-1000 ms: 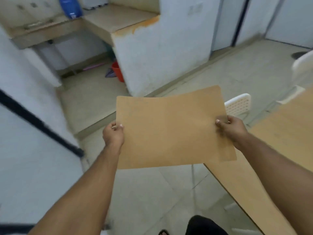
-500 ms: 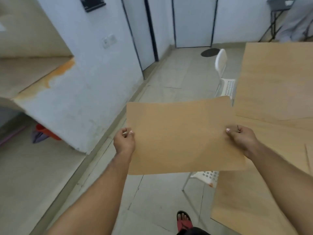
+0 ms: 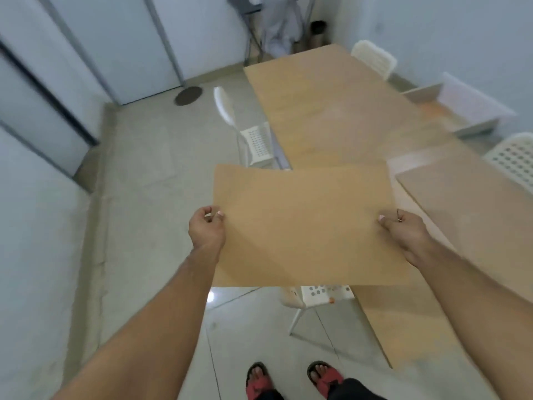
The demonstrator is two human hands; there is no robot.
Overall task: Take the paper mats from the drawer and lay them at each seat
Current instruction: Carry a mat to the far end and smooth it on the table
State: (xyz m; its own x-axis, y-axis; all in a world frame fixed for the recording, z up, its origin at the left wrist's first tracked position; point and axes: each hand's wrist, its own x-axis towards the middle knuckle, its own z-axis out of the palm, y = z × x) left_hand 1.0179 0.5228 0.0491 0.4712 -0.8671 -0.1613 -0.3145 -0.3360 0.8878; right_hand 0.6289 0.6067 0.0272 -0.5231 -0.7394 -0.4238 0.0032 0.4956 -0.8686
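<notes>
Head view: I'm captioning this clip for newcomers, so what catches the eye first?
A brown paper mat fills the centre, held in the air by the left hand and the right hand at its side edges. Behind it runs a long wooden table, with white perforated chairs alongside.

Our arms are bare from the frame edge to the wrists, with no sleeves in view. The left hand (image 3: 206, 230) wears nothing; the right hand (image 3: 406, 232) seems to carry a thin ring on one finger. We wear red open-toed sandals (image 3: 325, 379) and dark trousers (image 3: 352, 391), seen at the bottom edge.
</notes>
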